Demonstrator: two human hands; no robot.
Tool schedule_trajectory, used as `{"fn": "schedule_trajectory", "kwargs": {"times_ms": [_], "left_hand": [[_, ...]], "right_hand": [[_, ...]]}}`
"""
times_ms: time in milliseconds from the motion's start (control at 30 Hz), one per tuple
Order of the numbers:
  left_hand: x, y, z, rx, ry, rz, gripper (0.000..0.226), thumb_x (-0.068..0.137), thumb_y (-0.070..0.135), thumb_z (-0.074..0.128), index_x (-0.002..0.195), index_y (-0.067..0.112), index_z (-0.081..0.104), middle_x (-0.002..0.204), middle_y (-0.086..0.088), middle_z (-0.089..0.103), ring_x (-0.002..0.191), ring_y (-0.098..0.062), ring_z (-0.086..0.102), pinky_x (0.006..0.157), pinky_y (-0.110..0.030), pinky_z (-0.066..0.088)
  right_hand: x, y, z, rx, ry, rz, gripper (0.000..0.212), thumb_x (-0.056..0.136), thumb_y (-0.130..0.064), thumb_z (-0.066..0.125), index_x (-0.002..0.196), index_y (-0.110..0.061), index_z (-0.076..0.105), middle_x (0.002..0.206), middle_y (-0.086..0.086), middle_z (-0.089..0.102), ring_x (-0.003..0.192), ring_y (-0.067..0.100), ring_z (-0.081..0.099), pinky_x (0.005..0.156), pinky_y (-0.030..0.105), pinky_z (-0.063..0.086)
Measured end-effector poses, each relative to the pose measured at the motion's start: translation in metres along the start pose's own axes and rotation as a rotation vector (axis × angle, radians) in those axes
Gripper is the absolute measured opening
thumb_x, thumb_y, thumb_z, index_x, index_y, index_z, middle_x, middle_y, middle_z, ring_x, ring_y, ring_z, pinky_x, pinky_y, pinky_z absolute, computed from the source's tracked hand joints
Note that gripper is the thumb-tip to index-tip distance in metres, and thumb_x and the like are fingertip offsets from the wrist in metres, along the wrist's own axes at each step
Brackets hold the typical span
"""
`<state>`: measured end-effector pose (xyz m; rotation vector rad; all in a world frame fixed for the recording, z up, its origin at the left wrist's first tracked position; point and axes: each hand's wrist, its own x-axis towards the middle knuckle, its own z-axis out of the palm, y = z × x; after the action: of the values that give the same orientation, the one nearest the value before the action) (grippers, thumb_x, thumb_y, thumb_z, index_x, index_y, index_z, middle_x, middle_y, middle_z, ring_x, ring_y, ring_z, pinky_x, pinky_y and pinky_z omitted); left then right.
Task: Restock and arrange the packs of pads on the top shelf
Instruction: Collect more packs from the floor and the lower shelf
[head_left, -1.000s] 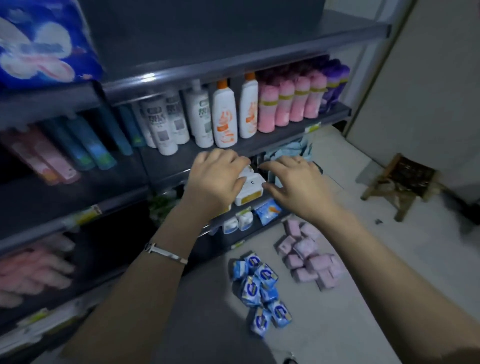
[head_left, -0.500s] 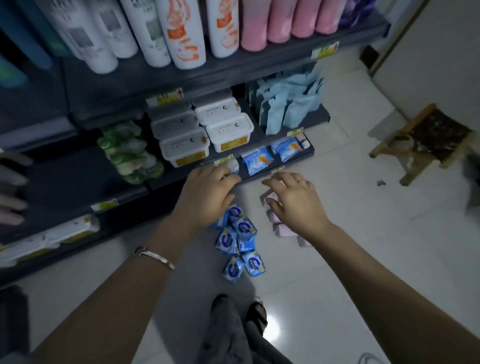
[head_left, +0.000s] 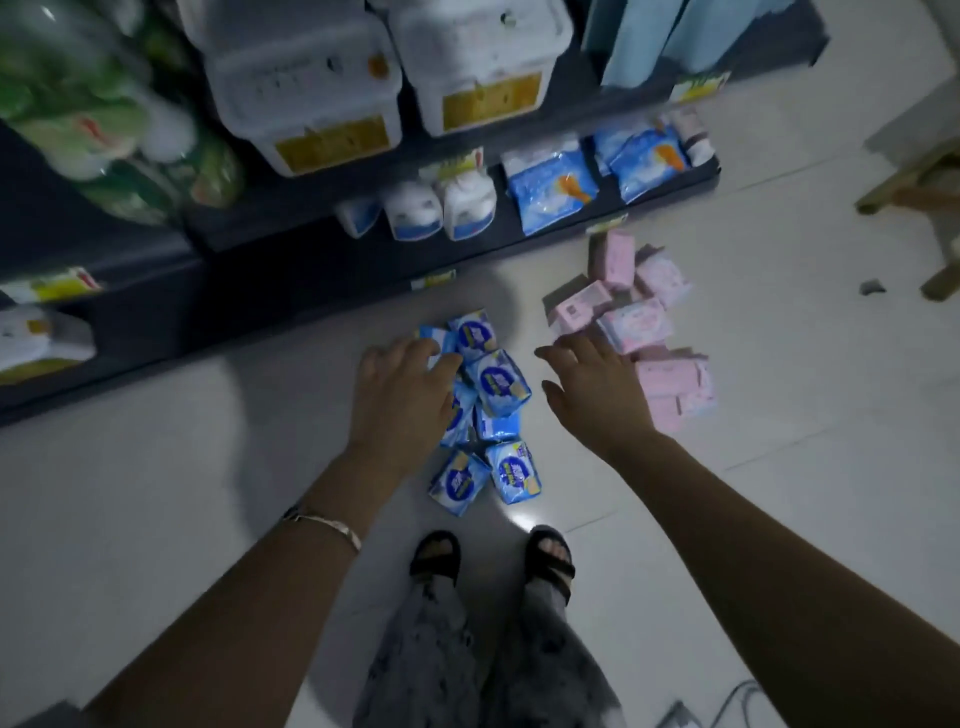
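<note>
Pale floor tiles (head_left: 779, 467) run before a dark shelf unit (head_left: 291, 270) stocked with white tubs (head_left: 311, 93). On the floor by its lowest shelf lie a heap of pink pad packs (head_left: 670, 379) and, beside it, blue pad packs (head_left: 498, 384). The left hand (head_left: 402, 395) is over the blue heap and the right hand (head_left: 597, 395) is at the pink heap's edge. Each grip is loose, fingers spread, holding nothing.

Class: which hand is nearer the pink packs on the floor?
Right. The right hand is beside the pink packs; the left hand is over the blue packs.
</note>
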<state>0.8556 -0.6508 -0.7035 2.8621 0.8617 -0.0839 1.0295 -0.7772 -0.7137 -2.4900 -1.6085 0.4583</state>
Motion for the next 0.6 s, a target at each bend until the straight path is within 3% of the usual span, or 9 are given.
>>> {"fn": "schedule_trajectory", "kwargs": {"times_ms": [133, 300, 367, 433, 500, 600], "left_hand": [[0.004, 0.006, 0.117, 0.009, -0.064, -0.051, 0.047, 0.062, 0.022, 0.080, 0.107, 0.016, 0.067, 0.101, -0.009, 0.064, 0.089, -0.031, 0.061, 0.078, -0.044, 0.047], [0.005, 0.007, 0.238, 0.006, -0.099, -0.216, 0.062, 0.064, 0.030, 0.080, 0.121, 0.016, 0.061, 0.121, -0.016, 0.058, 0.103, -0.037, 0.058, 0.083, -0.050, 0.046], [0.006, 0.007, 0.268, -0.018, -0.189, -0.306, 0.075, 0.073, 0.044, 0.072, 0.139, 0.023, 0.043, 0.142, -0.014, 0.039, 0.124, -0.038, 0.042, 0.093, -0.057, 0.037], [0.005, 0.007, 0.292, -0.053, -0.284, -0.378, 0.088, 0.078, 0.054, 0.063, 0.148, 0.034, 0.013, 0.155, -0.008, 0.009, 0.136, -0.035, 0.021, 0.099, -0.059, 0.030], [0.004, 0.008, 0.306, -0.084, -0.297, -0.419, 0.099, 0.079, 0.052, 0.064, 0.147, 0.040, -0.007, 0.155, -0.007, -0.008, 0.137, -0.035, 0.013, 0.098, -0.057, 0.033], [0.004, 0.005, 0.309, -0.090, -0.291, -0.442, 0.105, 0.083, 0.035, 0.066, 0.141, 0.043, -0.022, 0.153, -0.010, -0.013, 0.134, -0.035, 0.015, 0.095, -0.053, 0.035]], "right_hand": [[0.022, 0.027, 0.109, -0.027, -0.079, -0.047, 0.047, 0.064, -0.010, 0.080, 0.110, -0.009, 0.068, 0.106, 0.019, 0.065, 0.089, 0.044, 0.063, 0.066, 0.048, 0.053], [0.054, 0.045, 0.218, -0.105, -0.190, -0.055, 0.061, 0.084, -0.033, 0.065, 0.140, -0.021, 0.043, 0.148, 0.017, 0.035, 0.131, 0.041, 0.036, 0.093, 0.053, 0.045], [0.065, 0.047, 0.247, -0.109, -0.259, 0.024, 0.071, 0.086, -0.043, 0.061, 0.147, -0.028, 0.027, 0.156, 0.016, 0.014, 0.140, 0.041, 0.019, 0.101, 0.056, 0.036], [0.072, 0.048, 0.270, -0.068, -0.360, 0.134, 0.081, 0.087, -0.049, 0.059, 0.150, -0.034, 0.011, 0.157, 0.017, -0.004, 0.142, 0.042, 0.009, 0.102, 0.059, 0.032], [0.076, 0.046, 0.284, 0.005, -0.391, 0.204, 0.088, 0.085, -0.048, 0.062, 0.150, -0.036, 0.005, 0.155, 0.019, -0.004, 0.138, 0.044, 0.015, 0.098, 0.059, 0.037], [0.080, 0.042, 0.285, 0.018, -0.352, 0.214, 0.088, 0.083, -0.041, 0.066, 0.149, -0.036, 0.008, 0.148, 0.017, 0.012, 0.128, 0.043, 0.028, 0.093, 0.056, 0.041]]}}
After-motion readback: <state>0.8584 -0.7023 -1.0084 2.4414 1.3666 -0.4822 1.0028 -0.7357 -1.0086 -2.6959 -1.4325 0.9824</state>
